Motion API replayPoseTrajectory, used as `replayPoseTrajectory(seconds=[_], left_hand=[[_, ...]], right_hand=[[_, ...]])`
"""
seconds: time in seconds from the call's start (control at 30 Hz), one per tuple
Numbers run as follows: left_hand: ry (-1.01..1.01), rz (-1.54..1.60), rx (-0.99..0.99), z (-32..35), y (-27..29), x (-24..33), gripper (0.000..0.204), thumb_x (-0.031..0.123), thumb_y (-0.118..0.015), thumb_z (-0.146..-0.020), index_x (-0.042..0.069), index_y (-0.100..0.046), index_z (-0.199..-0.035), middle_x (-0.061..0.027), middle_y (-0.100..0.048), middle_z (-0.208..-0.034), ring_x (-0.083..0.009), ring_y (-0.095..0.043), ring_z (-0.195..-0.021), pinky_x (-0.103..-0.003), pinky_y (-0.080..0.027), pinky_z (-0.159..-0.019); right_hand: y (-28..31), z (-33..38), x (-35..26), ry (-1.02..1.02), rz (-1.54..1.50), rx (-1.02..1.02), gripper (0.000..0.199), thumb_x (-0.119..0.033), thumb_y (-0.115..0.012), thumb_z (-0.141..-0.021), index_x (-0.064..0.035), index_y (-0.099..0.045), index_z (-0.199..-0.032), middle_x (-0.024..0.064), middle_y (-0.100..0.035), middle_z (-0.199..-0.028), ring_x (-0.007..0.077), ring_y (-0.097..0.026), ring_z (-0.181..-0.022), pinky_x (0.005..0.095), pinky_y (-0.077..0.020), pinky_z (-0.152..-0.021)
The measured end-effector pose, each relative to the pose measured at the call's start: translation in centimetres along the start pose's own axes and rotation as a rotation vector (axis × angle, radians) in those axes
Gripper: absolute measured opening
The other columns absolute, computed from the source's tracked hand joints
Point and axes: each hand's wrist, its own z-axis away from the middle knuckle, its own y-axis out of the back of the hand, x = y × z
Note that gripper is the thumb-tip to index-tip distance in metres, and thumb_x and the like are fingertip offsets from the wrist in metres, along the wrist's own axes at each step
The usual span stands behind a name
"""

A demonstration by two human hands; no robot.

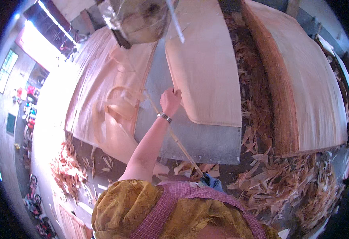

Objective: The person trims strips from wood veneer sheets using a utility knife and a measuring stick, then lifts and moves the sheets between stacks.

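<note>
Curled almost into a fist, the left hand (170, 101) meets the left edge of a pale wood veneer sheet (206, 67) at the centre of the frame; its fingertips are hidden, so I cannot tell whether they pinch that edge. The sheet lies over a grey panel (202, 144), its far end cut off by the top of the frame. A metal wristband (164, 117) circles the left wrist. Behind the forearm passes a thin stick (180, 145), partly covered by it. At the stick's lower end, bottom centre, sits a blue bundle (213, 183); whether this covers the right hand, and how that hand grips, cannot be told. At upper centre, a blurred translucent object (146, 20) hides part of the background, its kind unclear. Left of centre, a crumpled veneer piece (116, 109) smears with blur. Glare washes out the upper-left doorway (37, 44). At right stands a tall veneer stack (317, 87), with tangled veneer scraps (282, 187) at lower right.
</note>
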Motion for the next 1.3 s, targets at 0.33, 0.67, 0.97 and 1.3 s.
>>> replayPoseTrajectory(seconds=[0.33,0.67,0.97,1.3], left_hand=[[0.006,0.443,0.068,-2.3,3.1,-0.1,0.034,0.031,-0.063,-0.083,-0.002,-0.062,-0.077,-0.0104,-0.06,-0.067,-0.0235,-0.059,-0.064,-0.041,-0.047,-0.061],[0.337,0.82,-0.172,2.9,2.1,-4.3,0.031,0.029,-0.064,-0.087,0.003,-0.063,-0.104,-0.0027,-0.064,-0.087,-0.0163,-0.064,-0.071,-0.034,-0.052,-0.055],[0.531,1.029,-0.291,4.4,-1.8,-12.2,0.03,0.025,-0.063,-0.09,0.002,-0.06,-0.109,-0.0074,-0.065,-0.092,-0.0222,-0.065,-0.075,-0.036,-0.054,-0.06],[0.602,0.923,-0.538,5.6,-7.8,-11.3,0.03,0.023,-0.062,-0.09,0.004,-0.057,-0.112,-0.0081,-0.063,-0.1,-0.0237,-0.065,-0.087,-0.041,-0.056,-0.068]], right_hand=[[5.8,2.5,-1.7,-0.066,0.543,0.413,0.034,-0.038,-0.054,-0.096,-0.0101,-0.064,-0.113,0.0149,-0.067,-0.074,0.0355,-0.063,-0.059,0.0461,-0.0476,-0.052],[10.1,-5.3,-4.8,-0.213,0.275,0.633,0.044,-0.027,-0.058,-0.095,-0.0073,-0.05,-0.133,0.0203,-0.065,-0.115,0.0364,-0.066,-0.096,0.0436,-0.0511,-0.08],[14.5,-19.1,-3.1,-0.211,-0.545,0.594,0.057,-0.032,-0.058,-0.097,-0.0079,-0.039,-0.145,0.0026,-0.064,-0.104,0.0094,-0.057,-0.062,0.0234,-0.0437,-0.048],[20.7,-21.5,-0.4,-0.213,-0.673,0.565,0.02,-0.031,-0.062,-0.095,-0.014,-0.067,-0.103,-0.0059,-0.049,-0.055,0.0085,-0.043,-0.038,0.0253,-0.0331,-0.035]])
